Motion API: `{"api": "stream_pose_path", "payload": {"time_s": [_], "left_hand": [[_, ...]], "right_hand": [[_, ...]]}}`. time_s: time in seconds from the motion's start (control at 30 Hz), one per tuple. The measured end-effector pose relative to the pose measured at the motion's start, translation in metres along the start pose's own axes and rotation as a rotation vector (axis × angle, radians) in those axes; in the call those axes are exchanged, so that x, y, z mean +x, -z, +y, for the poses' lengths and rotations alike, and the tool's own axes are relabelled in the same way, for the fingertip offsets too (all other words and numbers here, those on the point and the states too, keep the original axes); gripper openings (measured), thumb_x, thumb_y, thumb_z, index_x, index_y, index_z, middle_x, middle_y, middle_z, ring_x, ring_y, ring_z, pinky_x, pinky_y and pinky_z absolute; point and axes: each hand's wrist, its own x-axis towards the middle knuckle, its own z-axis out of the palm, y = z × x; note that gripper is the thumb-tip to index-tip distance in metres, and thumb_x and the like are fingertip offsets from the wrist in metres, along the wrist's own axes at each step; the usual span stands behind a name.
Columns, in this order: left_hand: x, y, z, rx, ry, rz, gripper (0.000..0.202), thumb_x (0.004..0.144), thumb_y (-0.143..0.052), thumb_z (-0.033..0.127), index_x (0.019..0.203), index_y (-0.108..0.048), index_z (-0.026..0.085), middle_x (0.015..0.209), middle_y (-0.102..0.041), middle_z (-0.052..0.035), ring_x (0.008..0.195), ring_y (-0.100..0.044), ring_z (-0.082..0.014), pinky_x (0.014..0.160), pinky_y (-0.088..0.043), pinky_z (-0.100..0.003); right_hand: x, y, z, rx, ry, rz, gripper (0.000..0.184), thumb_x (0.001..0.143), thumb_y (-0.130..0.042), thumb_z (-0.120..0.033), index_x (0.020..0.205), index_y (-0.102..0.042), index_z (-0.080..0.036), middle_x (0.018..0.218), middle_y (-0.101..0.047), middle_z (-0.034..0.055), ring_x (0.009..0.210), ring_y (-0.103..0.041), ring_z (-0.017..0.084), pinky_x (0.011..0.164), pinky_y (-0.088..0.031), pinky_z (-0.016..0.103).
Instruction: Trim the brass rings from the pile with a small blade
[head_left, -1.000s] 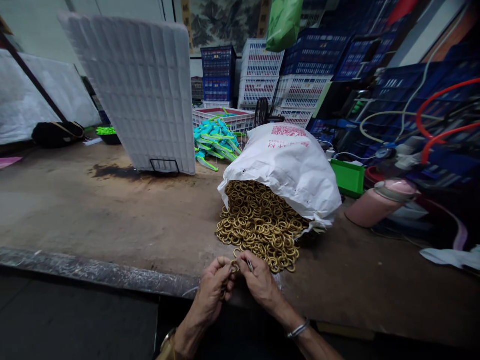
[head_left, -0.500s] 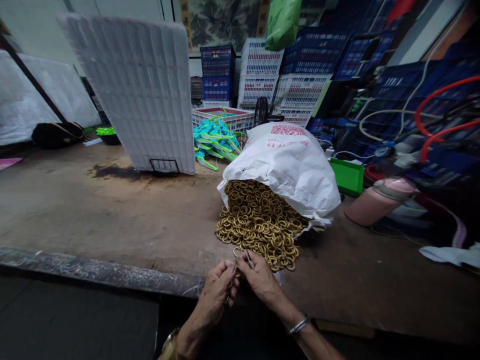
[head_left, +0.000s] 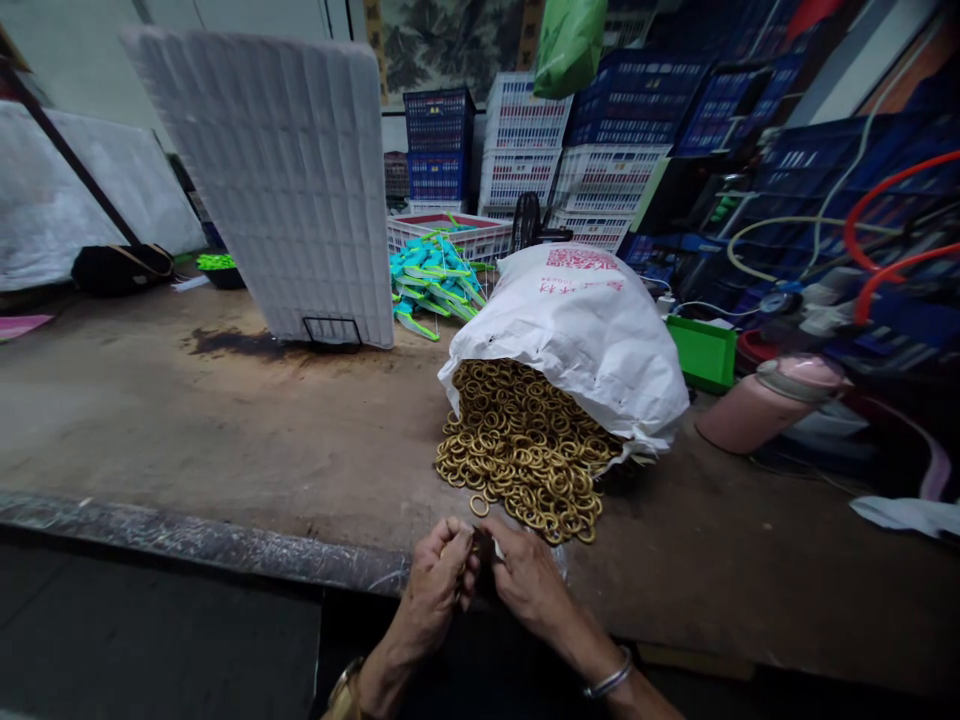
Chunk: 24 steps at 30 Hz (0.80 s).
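rings (head_left: 525, 472), loose and brass-coloured, spill from the white sack (head_left: 585, 310) onto the table (head_left: 300, 440), just beyond your fingertips. one lone ring (head_left: 479, 515) lies at the near edge of the pile. your left hand (head_left: 442, 570) is curled in and seems to grip a held ring (head_left: 461, 572), mostly hidden by your fingers. your right hand (head_left: 529, 580) pinches a small pale piece (head_left: 499, 550); i cannot tell what it is. to work well here, it's best to steady your left grip and let your right fingertips do the fine moves. keep your wrists low near the table edge, and avoid nudging the pile.
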Motion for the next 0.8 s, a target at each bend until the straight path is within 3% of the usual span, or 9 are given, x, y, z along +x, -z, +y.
{"api": "stream_pose_path", "payload": {"time_s": [0.23,0.43,0.57,0.67,0.8], "left_hand": [[0.002,0.0,-0.001,0.08,-0.015,0.048,0.036,0.072,-0.052,0.054,0.072,-0.04,0.019,0.054,-0.045,0.0072,0.039,-0.034,-0.0027,0.036,-0.025,-0.014],[-0.009,0.001,0.002,0.118,0.018,-0.012,0.034,0.072,-0.054,0.051,0.07,-0.042,0.019,0.054,-0.046,0.0071,0.038,-0.035,-0.0024,0.035,-0.025,-0.013],[-0.017,0.0,0.007,-0.077,0.034,-0.163,0.027,0.076,-0.054,0.043,0.073,-0.042,0.019,0.056,-0.048,0.0058,0.038,-0.037,-0.003,0.034,-0.028,-0.013],[-0.014,0.002,0.009,-0.302,0.078,-0.13,0.026,0.077,-0.054,0.041,0.072,-0.043,0.018,0.057,-0.048,0.0047,0.039,-0.037,-0.003,0.034,-0.027,-0.014],[-0.008,0.013,0.008,-0.436,0.116,-0.07,0.025,0.076,-0.057,0.038,0.075,-0.047,0.015,0.07,-0.056,-0.0016,0.046,-0.044,-0.0037,0.036,-0.026,-0.013]], "right_hand": [[-0.001,0.001,-0.005,-0.146,0.023,-0.079,0.038,0.06,-0.037,-0.004,0.09,-0.053,-0.02,0.071,-0.062,0.0003,0.063,-0.055,0.014,0.055,-0.028,0.025],[0.005,0.005,0.001,-0.325,-0.1,-0.15,0.033,0.068,-0.038,-0.005,0.093,-0.054,-0.019,0.068,-0.063,0.0027,0.061,-0.057,0.015,0.051,-0.022,0.026],[0.015,0.007,0.005,-0.43,-0.221,-0.126,0.028,0.071,-0.04,-0.006,0.091,-0.053,-0.018,0.071,-0.065,0.005,0.064,-0.059,0.016,0.052,-0.022,0.025],[0.02,0.004,0.0,-0.367,-0.178,-0.054,0.024,0.075,-0.042,-0.009,0.094,-0.05,-0.019,0.078,-0.065,0.0039,0.072,-0.059,0.016,0.056,-0.025,0.024],[0.025,-0.003,-0.009,-0.379,-0.158,-0.007,0.018,0.08,-0.045,-0.019,0.097,-0.048,-0.021,0.087,-0.064,0.0036,0.077,-0.059,0.016,0.059,-0.027,0.024]]}}
